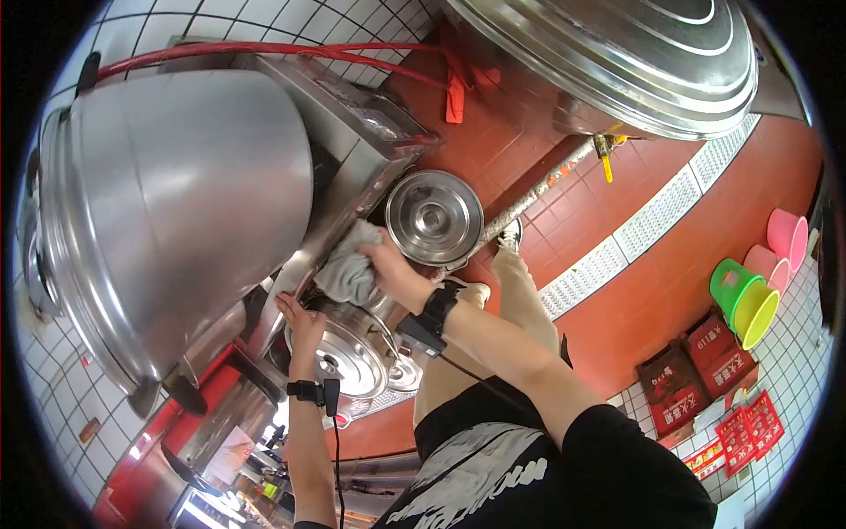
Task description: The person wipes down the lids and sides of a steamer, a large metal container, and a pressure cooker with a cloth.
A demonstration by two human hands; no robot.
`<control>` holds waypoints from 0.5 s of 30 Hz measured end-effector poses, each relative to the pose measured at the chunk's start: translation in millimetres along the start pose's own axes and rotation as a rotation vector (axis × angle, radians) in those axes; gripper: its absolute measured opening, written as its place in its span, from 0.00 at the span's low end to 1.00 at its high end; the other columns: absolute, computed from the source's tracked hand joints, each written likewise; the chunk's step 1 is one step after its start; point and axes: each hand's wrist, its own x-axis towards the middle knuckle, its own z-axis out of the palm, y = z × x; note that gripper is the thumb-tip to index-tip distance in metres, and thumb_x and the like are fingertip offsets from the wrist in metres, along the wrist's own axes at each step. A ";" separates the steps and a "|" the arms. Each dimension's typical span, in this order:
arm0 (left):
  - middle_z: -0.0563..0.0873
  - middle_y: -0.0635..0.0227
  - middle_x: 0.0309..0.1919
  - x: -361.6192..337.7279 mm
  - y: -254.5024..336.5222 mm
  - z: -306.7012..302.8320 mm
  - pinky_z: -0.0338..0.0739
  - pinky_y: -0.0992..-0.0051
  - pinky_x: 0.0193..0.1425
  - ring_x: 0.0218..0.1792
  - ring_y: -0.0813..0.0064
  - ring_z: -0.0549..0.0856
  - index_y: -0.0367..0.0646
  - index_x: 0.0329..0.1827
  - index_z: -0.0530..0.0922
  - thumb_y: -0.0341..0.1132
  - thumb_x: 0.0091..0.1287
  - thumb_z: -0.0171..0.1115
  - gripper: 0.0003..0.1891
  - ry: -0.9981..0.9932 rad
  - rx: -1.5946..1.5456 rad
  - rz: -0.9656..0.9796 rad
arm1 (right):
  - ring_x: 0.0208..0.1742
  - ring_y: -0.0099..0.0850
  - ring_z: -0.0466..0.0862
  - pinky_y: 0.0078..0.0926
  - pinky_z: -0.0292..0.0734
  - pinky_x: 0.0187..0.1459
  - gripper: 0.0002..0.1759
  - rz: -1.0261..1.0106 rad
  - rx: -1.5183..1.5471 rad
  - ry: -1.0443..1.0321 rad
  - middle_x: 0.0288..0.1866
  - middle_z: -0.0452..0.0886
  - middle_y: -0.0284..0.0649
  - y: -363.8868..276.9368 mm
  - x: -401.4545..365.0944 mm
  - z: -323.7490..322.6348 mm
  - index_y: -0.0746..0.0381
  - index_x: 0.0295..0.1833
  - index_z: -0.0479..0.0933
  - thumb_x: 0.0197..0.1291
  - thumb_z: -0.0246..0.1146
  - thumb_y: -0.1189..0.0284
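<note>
My right hand (388,262) is closed on a bunched grey cloth (347,271), which lies against the front edge of the steel stove counter (333,219). My left hand (302,323) has its fingers stretched out and rests at the counter's edge, holding nothing. Just below it is a round steel pot lid (354,360). Beyond my right hand, a lidded steel pot (434,217) stands on the floor. Above the counter, a very large steel pot (189,203) fills the left of the view.
Another huge lidded pot (617,53) stands at the top, with a pipe (529,196) running below it and a yellow-handled valve (605,159). A red hose (264,47) crosses the upper left. Coloured buckets (738,291) and red boxes (696,370) line the right wall. A perforated drain cover (656,227) crosses the floor.
</note>
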 end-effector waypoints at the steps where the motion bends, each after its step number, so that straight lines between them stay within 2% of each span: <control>1: 0.30 0.32 0.79 1.4 1.8 -2.6 0.34 0.55 0.84 0.81 0.38 0.32 0.28 0.80 0.29 0.33 0.59 0.64 0.57 -0.006 0.012 0.002 | 0.59 0.37 0.78 0.38 0.78 0.56 0.34 0.010 0.038 0.073 0.62 0.74 0.45 -12.6 -1.8 -10.3 0.56 0.74 0.57 0.63 0.58 0.79; 3: 0.31 0.31 0.79 -2.3 8.6 -9.8 0.35 0.55 0.84 0.81 0.36 0.33 0.28 0.80 0.29 0.33 0.59 0.63 0.57 -0.055 -0.003 -0.046 | 0.58 0.36 0.79 0.39 0.79 0.56 0.32 -0.165 0.175 0.216 0.60 0.75 0.43 -37.9 -0.3 -19.2 0.51 0.71 0.58 0.64 0.59 0.79; 5: 0.31 0.31 0.79 -3.6 8.4 -10.6 0.36 0.55 0.85 0.81 0.36 0.33 0.28 0.80 0.29 0.33 0.59 0.63 0.56 -0.057 0.007 -0.036 | 0.59 0.36 0.78 0.41 0.79 0.56 0.37 -0.310 0.215 0.188 0.61 0.73 0.42 -69.8 3.6 -19.5 0.47 0.76 0.53 0.65 0.58 0.79; 6: 0.31 0.30 0.79 -3.2 8.2 -11.0 0.36 0.55 0.85 0.81 0.35 0.34 0.27 0.80 0.30 0.32 0.59 0.63 0.56 -0.054 0.010 -0.021 | 0.59 0.37 0.76 0.41 0.77 0.57 0.44 -0.307 0.250 0.163 0.64 0.72 0.43 -82.8 8.9 -13.9 0.43 0.81 0.46 0.65 0.55 0.82; 7: 0.31 0.30 0.79 -2.9 8.6 -9.8 0.36 0.55 0.85 0.81 0.35 0.34 0.27 0.80 0.30 0.32 0.59 0.63 0.56 -0.053 0.012 -0.022 | 0.59 0.37 0.76 0.41 0.77 0.57 0.44 -0.306 0.252 0.162 0.64 0.72 0.43 -88.7 16.4 -8.4 0.43 0.81 0.46 0.65 0.55 0.82; 9: 0.32 0.29 0.79 -4.7 9.5 -6.5 0.36 0.55 0.85 0.81 0.34 0.34 0.26 0.79 0.30 0.31 0.59 0.63 0.56 -0.015 0.001 -0.023 | 0.64 0.39 0.74 0.34 0.74 0.58 0.49 -0.338 0.093 -0.019 0.71 0.66 0.45 -87.1 40.3 -2.4 0.45 0.83 0.44 0.59 0.54 0.86; 10: 0.32 0.29 0.79 -4.5 2.8 -4.7 0.36 0.55 0.85 0.81 0.34 0.34 0.26 0.79 0.30 0.31 0.59 0.63 0.56 -0.018 0.005 -0.027 | 0.65 0.41 0.72 0.36 0.75 0.56 0.55 -0.362 -0.046 0.073 0.74 0.62 0.46 -72.0 71.0 -17.4 0.42 0.84 0.41 0.55 0.53 0.90; 11: 0.32 0.29 0.79 -2.6 -6.3 -0.5 0.36 0.55 0.85 0.81 0.34 0.34 0.26 0.79 0.30 0.30 0.58 0.63 0.56 -0.003 0.057 0.014 | 0.65 0.41 0.72 0.36 0.75 0.56 0.55 -0.358 -0.045 0.075 0.74 0.62 0.46 -69.0 83.6 -22.1 0.42 0.84 0.41 0.55 0.53 0.90; 13: 0.32 0.28 0.79 0.7 -13.6 3.9 0.36 0.55 0.85 0.80 0.34 0.35 0.26 0.79 0.29 0.29 0.58 0.63 0.56 0.002 0.094 0.059 | 0.67 0.44 0.70 0.41 0.76 0.55 0.56 -0.214 -0.027 0.164 0.77 0.58 0.48 -73.1 100.4 -34.2 0.42 0.83 0.40 0.54 0.54 0.91; 14: 0.33 0.28 0.78 1.4 -14.8 1.3 0.35 0.55 0.85 0.80 0.34 0.34 0.26 0.79 0.30 0.28 0.57 0.63 0.56 -0.017 0.096 0.054 | 0.65 0.45 0.71 0.45 0.76 0.53 0.56 -0.210 -0.021 0.202 0.73 0.61 0.48 -76.3 110.3 -42.6 0.44 0.82 0.40 0.54 0.56 0.92; 15: 0.33 0.28 0.78 0.1 -12.7 -2.3 0.35 0.55 0.85 0.80 0.34 0.34 0.26 0.79 0.30 0.27 0.57 0.63 0.56 -0.035 0.101 0.047 | 0.65 0.45 0.71 0.45 0.76 0.53 0.56 -0.209 -0.028 0.211 0.73 0.61 0.48 -80.6 118.9 -51.5 0.44 0.82 0.40 0.54 0.56 0.92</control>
